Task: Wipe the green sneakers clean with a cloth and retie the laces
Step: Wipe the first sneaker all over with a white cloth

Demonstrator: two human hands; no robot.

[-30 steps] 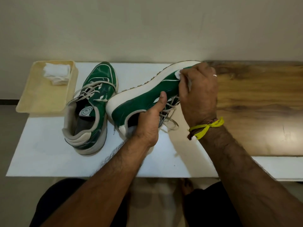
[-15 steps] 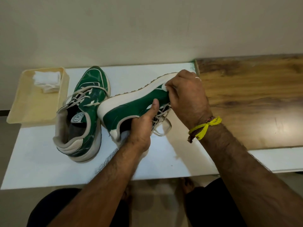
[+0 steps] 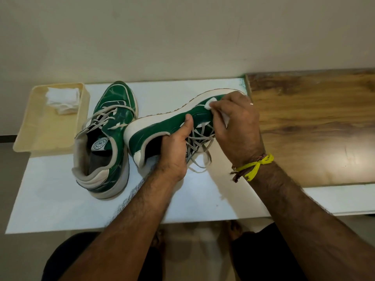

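Note:
A green sneaker (image 3: 160, 129) with a cream sole lies tipped on its side on the white table (image 3: 60, 199), sole facing away from me. My left hand (image 3: 176, 151) grips it at the collar, thumb pressed on the green side. My right hand (image 3: 235, 126) presses a small white cloth (image 3: 210, 103) against the toe end; most of the cloth is hidden under the fingers. Loose grey laces (image 3: 197, 147) hang between my hands. The second green sneaker (image 3: 107, 138) stands upright to the left, its laces loose.
A cream tray (image 3: 42, 134) at the table's left end holds folded white cloths (image 3: 63, 100). A wooden board (image 3: 314, 126) covers the table's right part. The wall runs directly behind the table. My knees are below the front edge.
My right hand with the cloth has stayed at the toe end, rubbing slightly along the shoe. The view has shifted, so everything sits lower in the frame. My left hand's hold is the same.

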